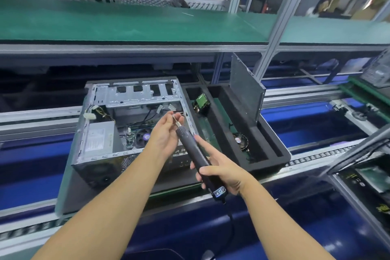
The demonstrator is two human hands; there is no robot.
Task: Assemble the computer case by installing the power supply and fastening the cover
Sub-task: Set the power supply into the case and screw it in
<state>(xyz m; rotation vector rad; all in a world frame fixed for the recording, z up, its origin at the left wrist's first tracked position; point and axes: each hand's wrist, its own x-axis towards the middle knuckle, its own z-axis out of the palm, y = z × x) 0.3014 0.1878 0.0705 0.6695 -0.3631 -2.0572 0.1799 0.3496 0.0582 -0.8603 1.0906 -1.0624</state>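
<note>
Head view: the computer case (135,96) lies on its side with its open face upward, on a grey board on the line, and everything here is placed from it. The power supply (99,136) sits inside the case, in its left near corner, label up, with a bundle of wires (95,112) rising just behind it. A round fan (143,138) shows on the board inside the case, right of the power supply.

Above the right half of the case, both hands meet on an electric screwdriver (196,154). The right hand (221,173) is wrapped around the black body, with the forefinger lying straight along it, and the tool slants up and left over the case's right edge. The left hand (166,131) pinches the screwdriver bit (176,120) between thumb and fingertips. Whether a screw sits on the tip cannot be told. The tool's cable (232,224) hangs down in front of the case.

Just right of the case stands a black foam tray (274,154), and the grey cover panel (245,88) stands on edge in it, apart from the case. A small green part (200,101) lies in the tray's compartment nearest the case. Behind and above the case runs a green shelf (126,23).
</note>
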